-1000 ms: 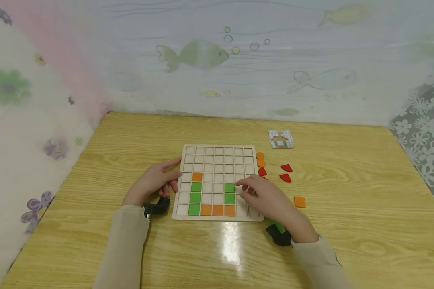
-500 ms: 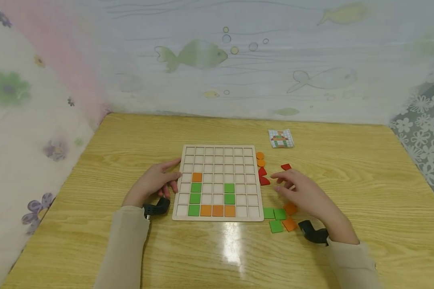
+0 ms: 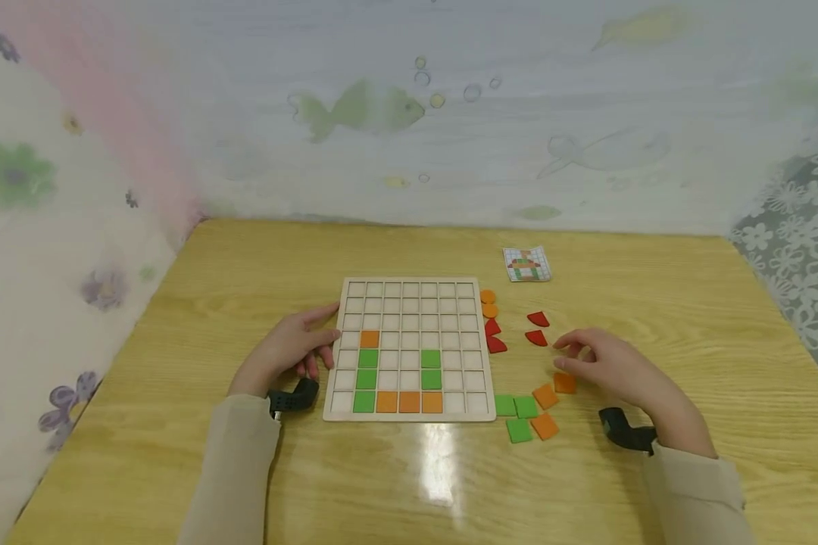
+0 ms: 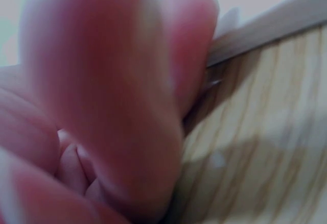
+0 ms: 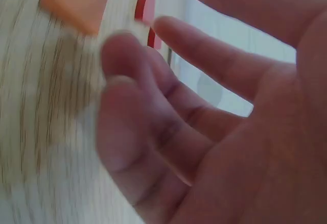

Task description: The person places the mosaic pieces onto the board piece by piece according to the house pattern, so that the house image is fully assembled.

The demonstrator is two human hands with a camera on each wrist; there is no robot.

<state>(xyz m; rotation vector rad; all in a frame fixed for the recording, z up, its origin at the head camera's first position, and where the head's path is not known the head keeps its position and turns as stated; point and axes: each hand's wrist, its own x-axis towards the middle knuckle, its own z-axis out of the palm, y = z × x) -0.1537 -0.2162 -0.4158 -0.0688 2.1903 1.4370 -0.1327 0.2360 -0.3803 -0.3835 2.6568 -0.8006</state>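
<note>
At the far left, a pale curtain [image 3: 41,303] printed with flowers hangs beside the desk [image 3: 143,454]. A beige sleeve [image 3: 238,446] leads to a black wrist camera [image 3: 293,395] and the left hand [image 3: 288,347], whose loosely spread fingers touch the left edge of the board [image 3: 410,339] without closing round it; the left wrist view shows fingers near the board's side.

The board lies flat on the desk, divided into square cells. In its second column stand an orange square [image 3: 369,339] and, below it, three green squares [image 3: 366,379]. Three more orange squares [image 3: 409,402] fill the middle of the bottom row, and two green ones [image 3: 431,369] sit above the rightmost of these.

Along the board's right side come two orange discs [image 3: 489,303] and two red wedges [image 3: 494,344]. Near its lower right corner lie three loose green squares [image 3: 519,431], then two loose orange squares [image 3: 544,426]. Farther back is a small pattern card [image 3: 526,264], with two more red wedges [image 3: 536,338] nearer the front.

Next, the last orange square [image 3: 564,384] lies under the thumb side of the right hand [image 3: 610,365]. That hand holds nothing; its fingers are gently bent, thumb and forefinger apart.
</note>
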